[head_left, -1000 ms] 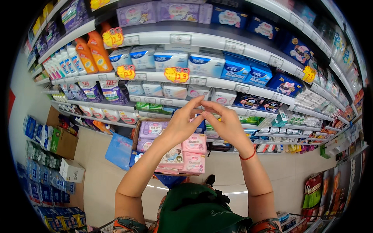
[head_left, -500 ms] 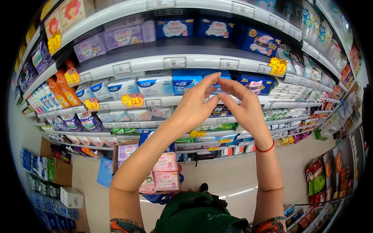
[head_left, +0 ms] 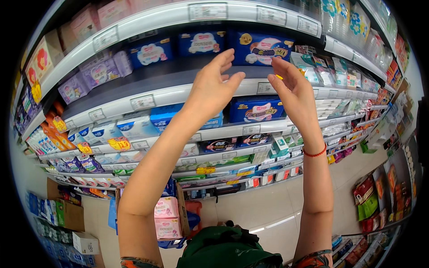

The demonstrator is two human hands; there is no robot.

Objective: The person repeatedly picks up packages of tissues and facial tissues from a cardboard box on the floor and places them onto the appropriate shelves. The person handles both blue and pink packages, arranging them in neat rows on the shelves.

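Note:
My left hand [head_left: 209, 89] is raised before the shelf, its fingers apart and holding nothing. Across from it, my right hand [head_left: 296, 91] is also empty, thumb and fingers parted, a red cord bracelet [head_left: 315, 152] on the wrist. Beyond and between the fingertips lies a large dark blue soft pack [head_left: 260, 48] at the right end of a shelf row; I cannot tell whether any finger touches it. Two smaller dark blue packs [head_left: 202, 43] and several lilac packs [head_left: 99, 71] stand to its left. On the shelf below is another dark blue pack [head_left: 257, 109].
A bare dark shelf board [head_left: 152, 77] runs in front of the row, edged by a white price rail [head_left: 172, 95]. Below my left forearm stands a carton [head_left: 182, 209] with pink packs [head_left: 166, 228]. More cartons [head_left: 71, 210] are on the floor at left, and racks [head_left: 389, 183] at right.
My hands have moved apart and risen to the upper shelf. The view has shifted right along the shelves, so the large dark blue pack now sits between my fingertips.

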